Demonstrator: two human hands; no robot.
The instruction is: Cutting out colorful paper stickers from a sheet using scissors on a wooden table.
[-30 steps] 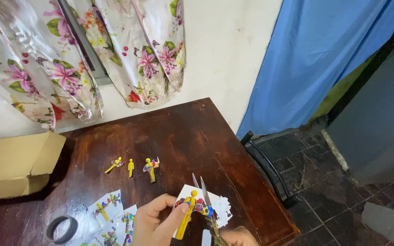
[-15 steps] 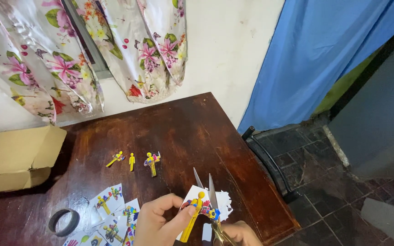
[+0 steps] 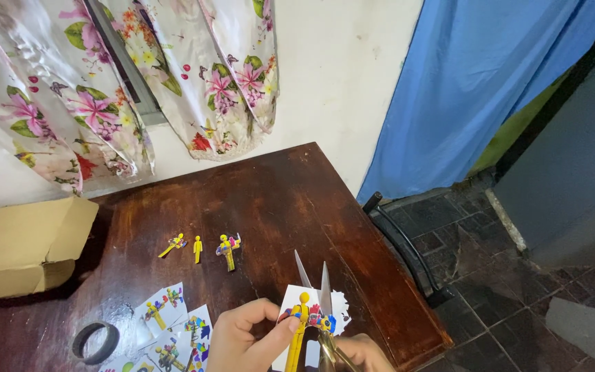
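My left hand pinches a paper cut-out of a yellow figure with coloured bits, low in the head view. My right hand grips a pair of scissors whose blades stand apart and point up, around the figure's paper. Three small cut-out yellow figures lie in a row on the dark wooden table beyond my hands. Printed sheets of more figures lie left of my left hand.
A roll of dark tape lies at the table's lower left. A cardboard box sits at the left edge. Flowered curtains hang on the wall behind. A blue curtain and a black chair frame stand to the right.
The view has dipped and shifted slightly. My hands rose a little with the figure, and the scissor blades stayed parted around the paper.
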